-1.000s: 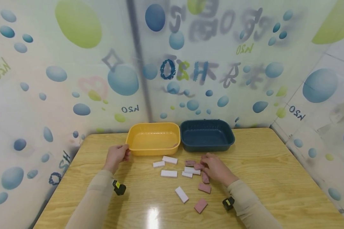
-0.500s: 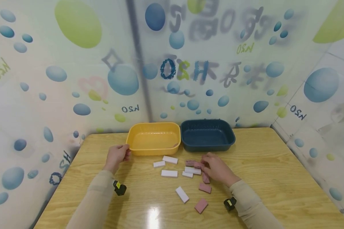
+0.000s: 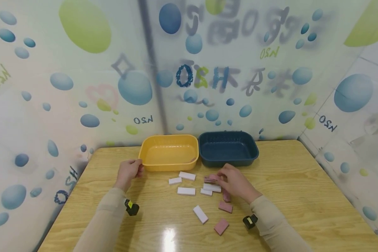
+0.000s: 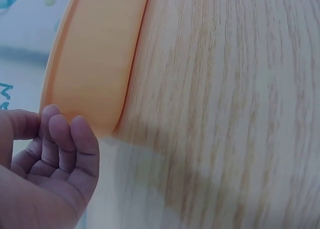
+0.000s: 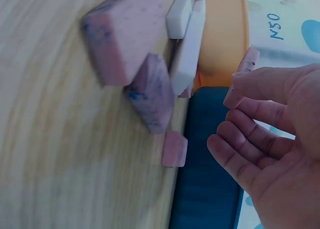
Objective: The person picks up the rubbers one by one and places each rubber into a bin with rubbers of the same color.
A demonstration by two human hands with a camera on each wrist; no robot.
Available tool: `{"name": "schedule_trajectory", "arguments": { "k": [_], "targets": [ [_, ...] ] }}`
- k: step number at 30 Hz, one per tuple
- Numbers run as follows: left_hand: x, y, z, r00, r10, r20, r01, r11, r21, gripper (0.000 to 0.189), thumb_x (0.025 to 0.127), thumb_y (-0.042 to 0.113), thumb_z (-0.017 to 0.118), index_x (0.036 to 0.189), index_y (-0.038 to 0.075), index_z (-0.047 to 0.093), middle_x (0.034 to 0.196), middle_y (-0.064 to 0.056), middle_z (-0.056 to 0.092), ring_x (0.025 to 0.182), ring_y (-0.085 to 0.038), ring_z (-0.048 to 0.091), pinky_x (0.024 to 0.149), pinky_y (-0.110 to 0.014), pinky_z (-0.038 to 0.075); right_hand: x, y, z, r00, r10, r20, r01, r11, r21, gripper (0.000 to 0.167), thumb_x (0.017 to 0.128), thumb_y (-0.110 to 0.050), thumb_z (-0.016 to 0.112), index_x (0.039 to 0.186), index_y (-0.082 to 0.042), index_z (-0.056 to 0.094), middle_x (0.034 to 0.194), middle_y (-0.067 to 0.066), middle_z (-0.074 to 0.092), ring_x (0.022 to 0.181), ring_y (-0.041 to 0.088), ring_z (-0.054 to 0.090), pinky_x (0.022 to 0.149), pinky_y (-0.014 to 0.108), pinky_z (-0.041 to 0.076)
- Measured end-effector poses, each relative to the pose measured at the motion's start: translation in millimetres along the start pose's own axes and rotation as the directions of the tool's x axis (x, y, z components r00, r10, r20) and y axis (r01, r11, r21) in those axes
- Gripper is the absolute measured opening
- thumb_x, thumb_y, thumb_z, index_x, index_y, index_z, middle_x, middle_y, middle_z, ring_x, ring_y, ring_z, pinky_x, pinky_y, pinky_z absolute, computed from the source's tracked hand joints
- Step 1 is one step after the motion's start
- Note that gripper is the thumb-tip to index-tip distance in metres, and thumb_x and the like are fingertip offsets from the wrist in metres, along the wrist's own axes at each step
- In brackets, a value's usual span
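Note:
My left hand (image 3: 128, 174) pinches the near left corner of the yellow basin (image 3: 170, 167) between thumb and fingers; the left wrist view shows the fingertips at its rim. My right hand (image 3: 236, 182) pinches a pink eraser (image 5: 248, 60) with dark smudges, raised above the table in the right wrist view. Below that hand, in the head view, lie a white eraser (image 3: 212, 188) and a pink eraser (image 3: 226, 196) partly hidden by the fingers. Nearer the front are two more pink erasers, one flat (image 3: 221, 226) and one by the wrist (image 3: 225, 206).
The dark blue basin (image 3: 228, 163) stands against the yellow one, by the patterned wall. A pinkish piece (image 3: 193, 159) shows inside the yellow basin. Several white erasers lie in front, including a long one (image 3: 186, 191) and a tilted one (image 3: 200, 214).
My right hand has lifted the pink eraser off the cluster and shifted slightly up and left. My left hand has stayed at the yellow basin's corner.

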State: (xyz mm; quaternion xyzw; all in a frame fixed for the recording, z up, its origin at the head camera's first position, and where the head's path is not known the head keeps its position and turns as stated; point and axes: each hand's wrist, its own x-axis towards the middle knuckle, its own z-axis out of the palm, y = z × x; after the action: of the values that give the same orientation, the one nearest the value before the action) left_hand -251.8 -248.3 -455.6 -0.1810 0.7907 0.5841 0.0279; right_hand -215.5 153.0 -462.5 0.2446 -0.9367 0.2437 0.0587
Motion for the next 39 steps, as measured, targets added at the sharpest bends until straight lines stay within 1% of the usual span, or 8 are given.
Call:
{"name": "schedule_trajectory", "arguments": {
  "k": [7, 10, 14, 20, 23, 27, 35, 39],
  "targets": [
    [-0.1, -0.3, -0.4, 1.0, 0.001, -0.004, -0.001, 1.0, 0.0, 0.035, 0.107, 0.017, 0.049, 0.112, -0.014, 0.064, 0.07, 0.0, 0.062, 0.062, -0.009, 0.06, 0.06, -0.023, 0.055, 8.5, -4.4, -2.1, 0.997, -0.068, -0.043, 0.069, 0.997, 0.022, 0.009, 0.09, -0.011, 0.078, 0.096, -0.005, 0.074, 0.087, 0.002, 0.056, 0.075, 0.011, 0.047, 0.065, 0.026, 0.044],
    [0.1, -0.3, -0.4, 1.0, -0.003, -0.002, 0.003, 1.0, 0.0, 0.035, 0.107, 0.018, 0.049, 0.111, -0.013, 0.064, 0.071, 0.0, 0.063, 0.061, -0.01, 0.059, 0.06, -0.023, 0.055, 12.6, -8.2, -4.8, 0.995, -0.088, -0.049, 0.089, 0.996, 0.026, 0.011, 0.091, -0.012, 0.078, 0.097, -0.005, 0.074, 0.089, 0.005, 0.059, 0.077, 0.015, 0.052, 0.067, 0.028, 0.047],
    [0.5, -0.3, -0.1, 1.0, -0.005, -0.004, 0.005, 1.0, 0.003, 0.034, 0.107, 0.018, 0.049, 0.111, -0.013, 0.064, 0.071, 0.0, 0.062, 0.061, -0.01, 0.059, 0.06, -0.023, 0.055, 18.3, -15.2, -8.3, 0.995, -0.084, -0.047, 0.086, 0.996, 0.025, 0.014, 0.091, -0.015, 0.079, 0.098, -0.004, 0.074, 0.09, 0.005, 0.06, 0.081, 0.018, 0.057, 0.073, 0.033, 0.052],
    [0.3, 0.0, 0.7, 1.0, 0.001, -0.011, -0.001, 1.0, 0.004, 0.034, 0.107, 0.017, 0.049, 0.111, -0.013, 0.065, 0.07, 0.0, 0.062, 0.061, -0.009, 0.059, 0.059, -0.023, 0.055, 28.1, -21.3, -8.3, 0.995, -0.075, -0.061, 0.076, 0.997, 0.015, 0.012, 0.094, -0.018, 0.077, 0.098, -0.007, 0.075, 0.089, -0.001, 0.058, 0.08, 0.013, 0.054, 0.075, 0.034, 0.053],
    [0.0, -0.1, 0.9, 1.0, 0.004, -0.014, -0.004, 1.0, 0.004, 0.034, 0.107, 0.016, 0.049, 0.111, -0.014, 0.064, 0.07, 0.0, 0.062, 0.061, -0.009, 0.058, 0.059, -0.023, 0.055, 33.5, -23.4, -8.6, 0.993, -0.095, -0.076, 0.097, 0.995, 0.022, 0.011, 0.095, -0.017, 0.076, 0.097, -0.007, 0.076, 0.088, 0.002, 0.059, 0.079, 0.014, 0.054, 0.073, 0.033, 0.053],
    [0.0, -0.4, 0.8, 1.0, 0.004, -0.018, -0.004, 1.0, 0.008, 0.034, 0.107, 0.016, 0.049, 0.111, -0.013, 0.065, 0.071, -0.001, 0.062, 0.061, -0.01, 0.059, 0.059, -0.024, 0.056, 41.0, -26.6, -10.1, 0.991, -0.11, -0.081, 0.113, 0.993, 0.038, 0.01, 0.095, -0.016, 0.074, 0.096, -0.006, 0.075, 0.089, 0.008, 0.061, 0.079, 0.019, 0.056, 0.073, 0.035, 0.052],
    [1.4, -2.0, 0.7, 1.0, 0.005, -0.015, -0.005, 1.0, 0.016, 0.034, 0.107, 0.017, 0.049, 0.112, -0.013, 0.065, 0.071, -0.001, 0.062, 0.061, -0.01, 0.059, 0.06, -0.024, 0.056, 53.1, -34.5, -12.1, 0.997, -0.061, -0.045, 0.063, 0.998, 0.032, 0.012, 0.096, -0.018, 0.073, 0.096, -0.006, 0.075, 0.091, 0.01, 0.06, 0.078, 0.016, 0.052, 0.076, 0.036, 0.053],
    [1.6, -2.2, 0.9, 1.0, 0.01, -0.019, -0.009, 1.0, 0.015, 0.035, 0.106, 0.017, 0.049, 0.111, -0.013, 0.065, 0.07, -0.001, 0.062, 0.061, -0.009, 0.059, 0.059, -0.023, 0.055, 58.1, -38.9, -11.5, 0.999, -0.029, -0.033, 0.03, 0.999, 0.045, 0.018, 0.098, -0.025, 0.072, 0.095, -0.008, 0.075, 0.092, 0.008, 0.059, 0.078, 0.016, 0.051, 0.076, 0.036, 0.052]
  ]
}}
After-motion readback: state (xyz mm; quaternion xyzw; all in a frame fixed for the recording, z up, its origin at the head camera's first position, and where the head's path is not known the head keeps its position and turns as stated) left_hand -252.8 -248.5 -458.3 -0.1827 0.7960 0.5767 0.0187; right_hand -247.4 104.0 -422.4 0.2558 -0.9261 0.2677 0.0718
